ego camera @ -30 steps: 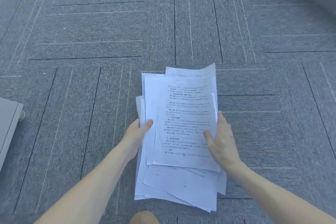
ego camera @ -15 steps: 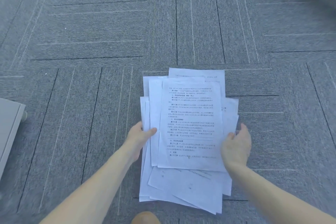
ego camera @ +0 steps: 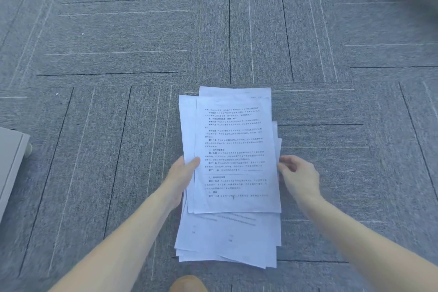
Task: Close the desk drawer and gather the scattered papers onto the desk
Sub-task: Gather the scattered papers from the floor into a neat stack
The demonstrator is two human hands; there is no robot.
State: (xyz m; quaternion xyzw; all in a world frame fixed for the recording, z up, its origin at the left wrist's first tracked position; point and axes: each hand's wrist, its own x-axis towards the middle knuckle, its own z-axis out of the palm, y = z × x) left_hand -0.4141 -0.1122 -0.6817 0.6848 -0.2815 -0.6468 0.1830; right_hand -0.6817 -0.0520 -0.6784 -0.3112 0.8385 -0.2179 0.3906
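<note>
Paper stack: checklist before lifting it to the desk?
1. Left hand grip on paper stack: ok, thumb on top at left edge.
2. Right hand grip: cannot tell, fingers curl at right edge.
3. Sheets squared: not ok, lower sheets jut out at the near end.
4. Stray sheets on carpet: ok, none in view.
5. Desk located: cannot tell, only a grey cabinet corner at far left.

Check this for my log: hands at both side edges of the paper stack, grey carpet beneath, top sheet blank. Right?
No: the head view shows the top sheet covered in printed text, not blank. The left hand, right hand, paper stack and grey carpet are as stated.
</note>
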